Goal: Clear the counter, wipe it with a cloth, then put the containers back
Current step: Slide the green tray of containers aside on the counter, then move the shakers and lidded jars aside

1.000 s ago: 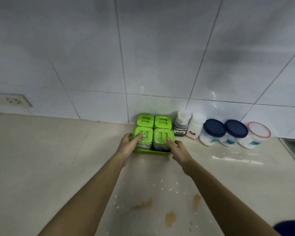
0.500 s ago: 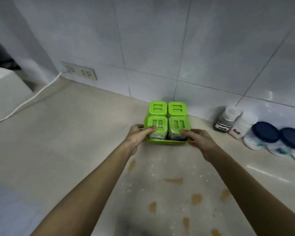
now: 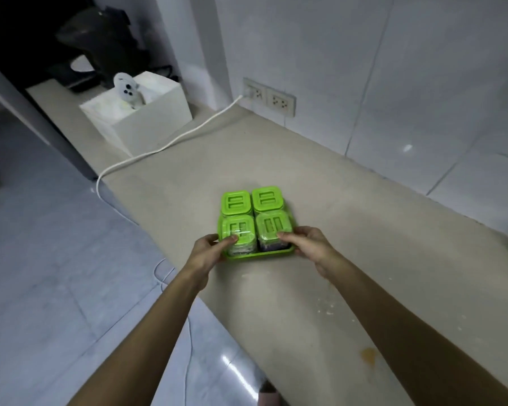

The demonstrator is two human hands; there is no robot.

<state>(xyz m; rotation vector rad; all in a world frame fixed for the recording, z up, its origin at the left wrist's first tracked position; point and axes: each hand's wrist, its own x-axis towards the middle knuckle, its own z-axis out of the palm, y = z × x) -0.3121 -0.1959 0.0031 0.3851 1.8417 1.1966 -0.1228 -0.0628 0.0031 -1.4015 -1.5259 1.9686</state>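
Both hands, left hand (image 3: 207, 251) and right hand (image 3: 308, 244), clamp one green tray (image 3: 258, 254) carrying four green-lidded jars (image 3: 255, 219) above the counter (image 3: 320, 200).

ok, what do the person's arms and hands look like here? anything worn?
Both arms are bare along all that shows: no sleeves in view. The left hand and right hand wear no gloves. No watch, bracelet or ring shows on the wrists or visible fingers. No markings, straps or cables on either arm.
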